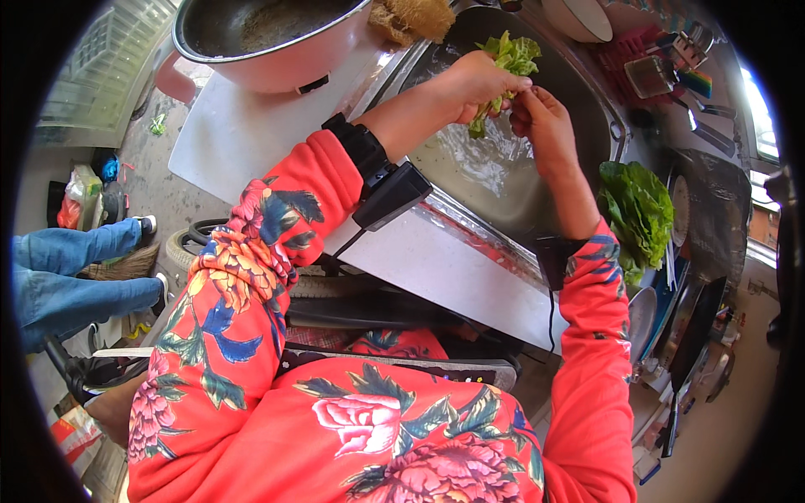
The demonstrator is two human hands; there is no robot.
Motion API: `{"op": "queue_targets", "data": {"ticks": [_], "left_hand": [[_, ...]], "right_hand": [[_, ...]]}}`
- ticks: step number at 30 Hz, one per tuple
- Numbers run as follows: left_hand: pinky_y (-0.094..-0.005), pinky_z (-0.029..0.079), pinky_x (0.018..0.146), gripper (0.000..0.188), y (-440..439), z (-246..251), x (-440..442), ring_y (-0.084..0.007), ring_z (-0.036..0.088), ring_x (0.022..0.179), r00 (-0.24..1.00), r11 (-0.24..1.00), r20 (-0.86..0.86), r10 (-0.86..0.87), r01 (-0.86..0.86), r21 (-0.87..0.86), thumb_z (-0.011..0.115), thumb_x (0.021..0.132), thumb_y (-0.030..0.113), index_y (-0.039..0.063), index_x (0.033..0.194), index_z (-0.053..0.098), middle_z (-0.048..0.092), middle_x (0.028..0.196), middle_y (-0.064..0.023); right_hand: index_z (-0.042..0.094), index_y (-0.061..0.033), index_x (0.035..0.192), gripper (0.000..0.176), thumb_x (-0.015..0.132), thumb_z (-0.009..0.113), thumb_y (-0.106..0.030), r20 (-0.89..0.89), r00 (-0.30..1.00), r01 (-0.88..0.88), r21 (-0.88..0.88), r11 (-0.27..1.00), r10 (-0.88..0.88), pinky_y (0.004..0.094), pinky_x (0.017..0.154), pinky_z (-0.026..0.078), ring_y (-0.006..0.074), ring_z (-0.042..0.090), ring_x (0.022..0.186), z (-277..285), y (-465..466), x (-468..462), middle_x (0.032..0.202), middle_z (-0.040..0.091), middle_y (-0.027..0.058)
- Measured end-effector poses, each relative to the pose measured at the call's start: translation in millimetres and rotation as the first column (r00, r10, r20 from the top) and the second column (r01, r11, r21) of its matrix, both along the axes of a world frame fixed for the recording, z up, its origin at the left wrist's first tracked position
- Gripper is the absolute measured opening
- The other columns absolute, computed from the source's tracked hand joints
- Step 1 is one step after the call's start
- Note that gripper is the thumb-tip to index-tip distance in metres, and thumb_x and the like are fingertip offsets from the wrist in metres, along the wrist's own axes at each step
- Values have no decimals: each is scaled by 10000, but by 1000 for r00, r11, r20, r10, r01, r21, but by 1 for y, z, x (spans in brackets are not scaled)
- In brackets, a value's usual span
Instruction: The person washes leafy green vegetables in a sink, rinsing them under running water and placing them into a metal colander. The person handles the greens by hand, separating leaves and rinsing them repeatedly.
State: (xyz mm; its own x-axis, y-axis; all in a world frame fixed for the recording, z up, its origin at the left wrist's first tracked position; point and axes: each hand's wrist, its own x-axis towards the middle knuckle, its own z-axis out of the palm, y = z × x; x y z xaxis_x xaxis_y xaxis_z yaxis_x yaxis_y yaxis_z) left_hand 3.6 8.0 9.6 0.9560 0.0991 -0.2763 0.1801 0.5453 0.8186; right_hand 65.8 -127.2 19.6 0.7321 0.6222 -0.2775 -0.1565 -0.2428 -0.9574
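Over a metal sink (619,129) with water in it, my left hand (475,82) is closed around a bunch of leafy greens (517,55). Leaves stick out above and below that fist. My right hand (542,119) meets it from the other side, its thumb and forefinger pinched together by the left fingertips. Whether a bit of leaf is between the right fingers is too small to tell. The water (484,163) below looks rippled and cloudy. More green lettuce-like leaves (638,207) rest to the right of the sink.
A pink pot (277,72) with a dark inside stands on the white counter (220,135) at upper left, beside a loofah sponge (412,19). A white bowl (582,19) sits beyond the sink. Pans (692,339) line the right side. Another person's legs (88,258) show at left.
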Motion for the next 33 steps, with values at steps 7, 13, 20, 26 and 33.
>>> {"op": "queue_targets", "data": {"ticks": [7,13,20,26,33], "left_hand": [[-240,372,443,109,0,8,0,-111,484,550,998,994,-45,31,-36,-108,570,837,134,42,895,560,555,765,-40],[-241,383,454,153,0,11,-1,-110,487,547,998,979,1,-59,58,-194,576,837,149,52,954,559,572,791,-42],[-246,395,479,147,-3,11,-4,-107,511,557,999,993,51,-9,15,-114,603,820,162,74,931,564,586,786,-34],[-237,378,470,122,-3,13,-5,-105,499,543,996,990,77,-47,57,-132,623,796,133,57,867,559,563,695,-31],[-228,369,463,104,-7,15,-6,-106,481,525,991,997,137,6,4,-76,645,765,96,45,794,559,542,663,-30]], "right_hand": [[510,5,1068,277,896,420,-193,-403,914,239,452,860,-42,342,825,429,293,536,1023,30,-18,5,1058,576,140],[461,6,1154,354,912,345,-226,-400,910,328,534,779,-109,357,962,306,286,433,1154,38,-9,-6,1243,474,155],[445,0,1189,376,903,347,-223,-399,909,348,569,745,-121,340,988,248,229,391,1198,32,3,-8,1262,463,150],[425,-28,1222,380,892,362,-206,-360,927,304,564,768,-103,341,973,267,215,389,1197,26,13,-15,1283,453,101],[395,-40,1260,402,886,353,-182,-270,962,211,621,755,-47,368,1033,212,233,328,1240,27,24,-22,1352,371,82]]}}
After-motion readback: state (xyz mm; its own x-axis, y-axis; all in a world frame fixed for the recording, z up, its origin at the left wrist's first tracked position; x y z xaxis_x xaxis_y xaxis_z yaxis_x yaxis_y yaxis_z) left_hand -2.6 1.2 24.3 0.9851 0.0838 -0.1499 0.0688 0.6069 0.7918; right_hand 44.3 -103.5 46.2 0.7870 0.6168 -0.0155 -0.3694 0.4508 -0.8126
